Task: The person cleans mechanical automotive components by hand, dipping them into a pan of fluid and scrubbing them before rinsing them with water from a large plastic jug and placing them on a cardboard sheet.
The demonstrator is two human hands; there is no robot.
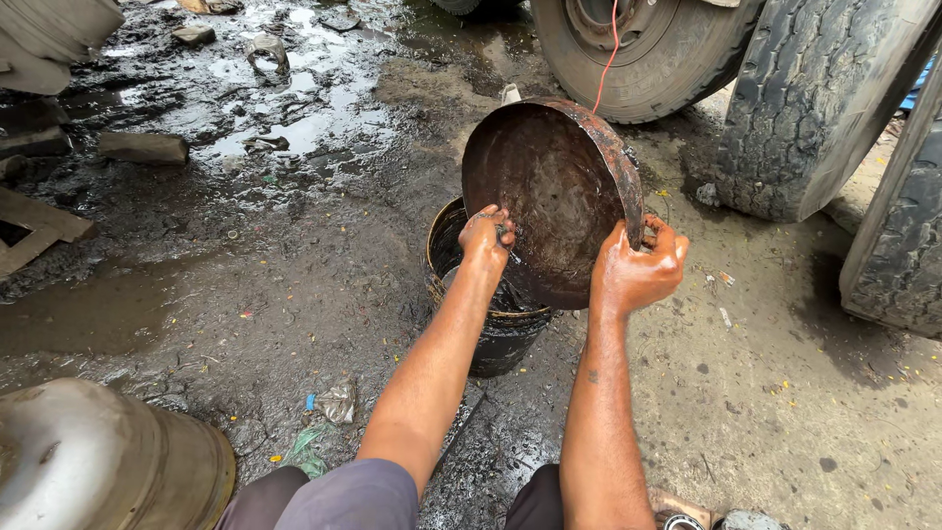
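Pan [549,191] — round, rusty, oil-dark — sits tipped almost on edge over the black bucket [491,314], its lower rim dipping inside the bucket's mouth. We hold it that way, it seems, so whatever clings to its inside can run down into the bucket and not onto the ground.

Nearest us, our knees show at the bottom of the view, and both forearms reach out from them, nearly straight, converging on the pan. Our left hand [486,236] presses against the pan's inner face near its lower left edge, fingers curled down onto the metal; it may pinch something small there, but we cannot tell what. Our right hand [638,270] grips the pan's right rim, fingers wrapped round behind the edge and thumb toward us, wrist bent a little inward — this hand looks to carry the weight and set the tilt. Both hands are slick and stained brown.

Beside our left knee stands a pale metal drum [98,461], and scraps of litter lie on the wet, oily ground [245,294]. Farther out, a puddle [294,108] shines among stones and bits of wood. Beyond the pan, big truck tyres [814,98] stand upright on the drier dirt, well apart from the bucket, with a thin red cord [608,59] hanging down in front of one wheel.
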